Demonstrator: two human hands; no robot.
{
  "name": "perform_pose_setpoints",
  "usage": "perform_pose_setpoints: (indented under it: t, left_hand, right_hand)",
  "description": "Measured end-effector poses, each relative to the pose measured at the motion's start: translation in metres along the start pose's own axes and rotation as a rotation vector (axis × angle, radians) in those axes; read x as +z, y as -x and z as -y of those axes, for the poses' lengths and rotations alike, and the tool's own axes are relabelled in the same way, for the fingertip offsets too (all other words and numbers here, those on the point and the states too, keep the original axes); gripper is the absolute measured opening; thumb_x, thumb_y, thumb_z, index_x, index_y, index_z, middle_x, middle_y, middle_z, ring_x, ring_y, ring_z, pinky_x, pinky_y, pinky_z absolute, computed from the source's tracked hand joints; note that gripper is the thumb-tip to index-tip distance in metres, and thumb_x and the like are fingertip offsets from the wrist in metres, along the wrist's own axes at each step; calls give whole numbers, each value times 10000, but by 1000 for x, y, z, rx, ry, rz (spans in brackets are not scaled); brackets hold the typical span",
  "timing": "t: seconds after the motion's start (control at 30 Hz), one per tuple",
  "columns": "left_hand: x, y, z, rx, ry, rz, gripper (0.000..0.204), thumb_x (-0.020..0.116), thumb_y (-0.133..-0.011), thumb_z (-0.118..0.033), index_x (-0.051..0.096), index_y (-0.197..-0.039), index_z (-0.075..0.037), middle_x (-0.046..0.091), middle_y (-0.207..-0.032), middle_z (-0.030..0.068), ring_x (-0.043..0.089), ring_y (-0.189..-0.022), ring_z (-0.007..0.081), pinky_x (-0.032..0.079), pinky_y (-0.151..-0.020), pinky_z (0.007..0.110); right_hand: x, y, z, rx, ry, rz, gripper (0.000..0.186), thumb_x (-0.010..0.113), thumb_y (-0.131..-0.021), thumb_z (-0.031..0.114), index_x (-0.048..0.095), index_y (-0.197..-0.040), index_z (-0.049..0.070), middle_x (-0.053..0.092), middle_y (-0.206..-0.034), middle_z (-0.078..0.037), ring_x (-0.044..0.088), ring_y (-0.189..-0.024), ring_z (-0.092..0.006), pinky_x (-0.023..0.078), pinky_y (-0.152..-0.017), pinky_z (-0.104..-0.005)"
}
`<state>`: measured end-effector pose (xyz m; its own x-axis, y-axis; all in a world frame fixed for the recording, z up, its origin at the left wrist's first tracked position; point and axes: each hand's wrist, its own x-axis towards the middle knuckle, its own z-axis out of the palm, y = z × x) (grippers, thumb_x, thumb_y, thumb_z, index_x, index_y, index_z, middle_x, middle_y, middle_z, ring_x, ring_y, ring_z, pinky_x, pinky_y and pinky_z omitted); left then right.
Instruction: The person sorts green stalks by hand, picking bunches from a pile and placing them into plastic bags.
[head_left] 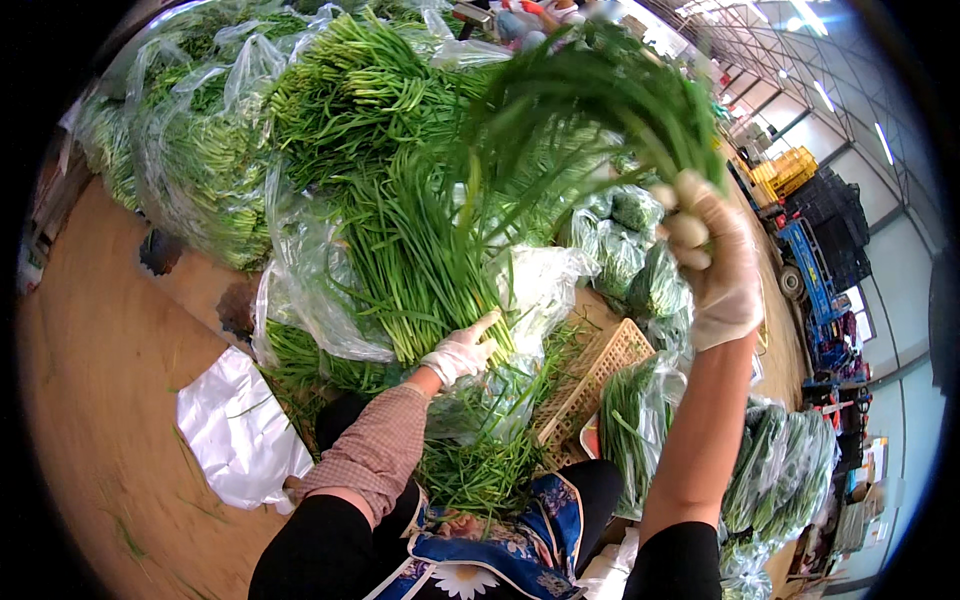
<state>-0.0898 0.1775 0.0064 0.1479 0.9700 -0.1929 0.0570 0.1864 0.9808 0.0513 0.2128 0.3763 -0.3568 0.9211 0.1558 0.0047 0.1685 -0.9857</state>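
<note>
My right hand [712, 255], in a pale thin glove, is raised at the right with its fingers wrapped round the base of a bunch of garlic chives [610, 95]. The long leaves arc up and to the left, smeared by motion. Lower down, my gloved left hand [462, 353] rests at the cut ends of a large heap of garlic chives [415, 230], fingers stretched out and apart. That heap lies on clear plastic in front of me, stalks fanned toward me.
Plastic-wrapped greens [195, 165] are piled at the far left. A tan plastic basket [595, 385] stands right of my left hand, beside bagged greens [635, 425]. A white plastic sheet [240, 430] lies on the brown floor [110, 380]. Loose leaves [480, 470] cover my lap area.
</note>
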Motion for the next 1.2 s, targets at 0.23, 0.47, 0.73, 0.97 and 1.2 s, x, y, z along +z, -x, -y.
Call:
perform_pose_setpoints:
  t: [0.23, 0.47, 0.73, 0.97, 1.2]
  left_hand:
    - [8, 68, -32, 99, 201, 237, 514, 565, -909, -229, 397, -1349, -24, 649, -940, 92, 633, -746, 124, 533, -640, 222]
    - [80, 129, -1, -70, 1104, 337, 572, 613, -871, -374, 401, -1338, -120, 523, -1254, 88, 548, -1092, 210, 465, -929, 384]
    - [81, 148, 2, -104, 1044, -121, 356, 650, -850, -147, 534, -1173, -53, 627, -1047, 63, 618, -943, 201, 523, -811, 344]
    - [107, 109, 83, 281, 1198, -233, 438, 657, -817, -72, 478, -1217, -73, 549, -1136, 60, 542, -1028, 184, 471, -865, 325]
    - [92, 150, 19, 160, 807, -204, 526, 661, -852, -275, 422, -1294, -118, 521, -1204, 26, 544, -1035, 164, 477, -868, 337]
  right_hand:
    - [-20, 48, -27, 154, 269, 26, 334, 659, -809, 232, 560, -1083, 68, 667, -825, -24, 464, -506, -32, 336, -426, -151]
    - [9, 181, -259, 402, 764, 326, 752, 659, -802, 272, 271, -1371, -30, 571, -1129, -261, 588, -1014, -344, 458, -902, -382]
    - [-9, 206, -249, 257, 334, 103, 420, 664, -843, 230, 541, -1174, 1, 639, -952, -91, 605, -827, -140, 493, -738, -273]
    - [50, 184, -230, 155, 897, 191, 669, 718, -695, 529, 546, -1049, -13, 628, -860, -157, 617, -786, -262, 488, -733, -341]
    - [30, 179, -272, 458, -95, 32, 126, 647, -843, 145, 551, -810, 71, 546, -648, 6, 497, -573, -62, 420, -476, -237]
